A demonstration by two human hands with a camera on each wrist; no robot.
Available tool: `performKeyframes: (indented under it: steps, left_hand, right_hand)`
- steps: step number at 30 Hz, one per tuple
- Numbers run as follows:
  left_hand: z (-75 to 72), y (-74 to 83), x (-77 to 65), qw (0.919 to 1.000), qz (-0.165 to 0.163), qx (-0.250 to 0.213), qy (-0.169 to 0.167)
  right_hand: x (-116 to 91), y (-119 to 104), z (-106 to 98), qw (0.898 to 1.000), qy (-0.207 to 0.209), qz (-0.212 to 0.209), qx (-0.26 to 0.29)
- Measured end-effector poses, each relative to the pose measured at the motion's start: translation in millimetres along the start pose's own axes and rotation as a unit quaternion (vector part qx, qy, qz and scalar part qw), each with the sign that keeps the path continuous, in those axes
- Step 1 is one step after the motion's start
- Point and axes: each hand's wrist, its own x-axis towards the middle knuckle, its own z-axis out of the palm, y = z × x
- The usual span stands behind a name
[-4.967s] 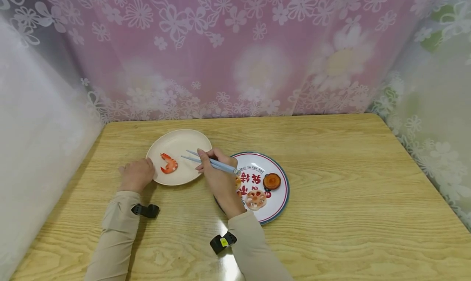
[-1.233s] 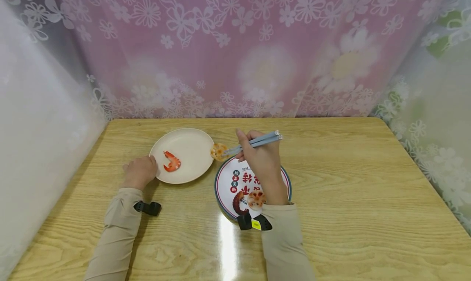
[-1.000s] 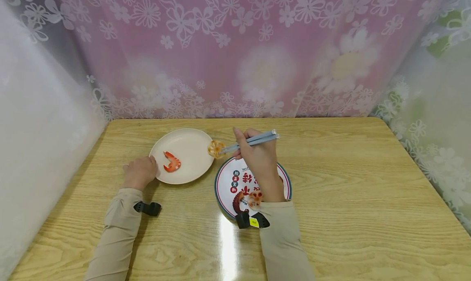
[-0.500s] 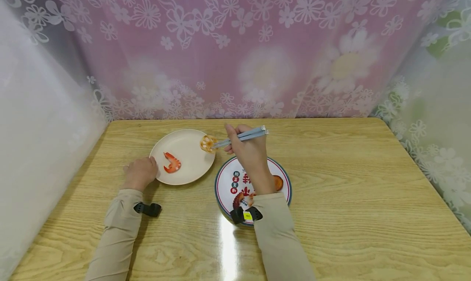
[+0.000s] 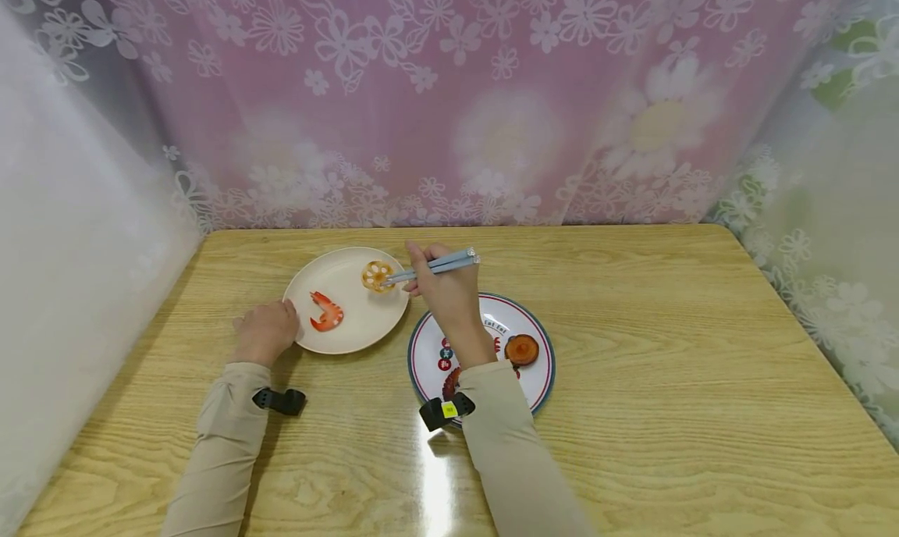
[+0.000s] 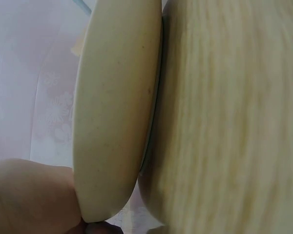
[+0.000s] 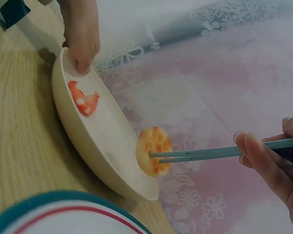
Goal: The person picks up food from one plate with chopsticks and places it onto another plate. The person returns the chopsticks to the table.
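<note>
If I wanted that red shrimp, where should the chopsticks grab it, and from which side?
Probably across the thick middle of the shrimp, coming from the person's right: its body curls with the rounded back that way, facing bare cream plate, while the left hand grips the rim on the opposite side.

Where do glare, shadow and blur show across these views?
Head view: a white glare streak on the wooden table between the left sleeve and right sleeve; left wrist view: wood grain blurred, shadow on the table alongside the cream plate; right wrist view: dim overall, floral curtain soft, shadow on the table beside that plate.
</note>
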Motion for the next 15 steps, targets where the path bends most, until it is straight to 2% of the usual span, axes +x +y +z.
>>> performKeyframes:
  steps: [7,15]
  left_hand:
    - [-0.1,-1.3,-0.3,1.0000,0.005,-0.002,0.001]
    - [-0.9,-0.6,-1.5,1.0000,0.005,-0.001,-0.001]
  right_hand:
    - [-1.4,7.3,18.4,1.000,0.003,0.008,0.002]
    - [-2.5,17.9,34.5,1.000,0.009,-0.022,-0.002]
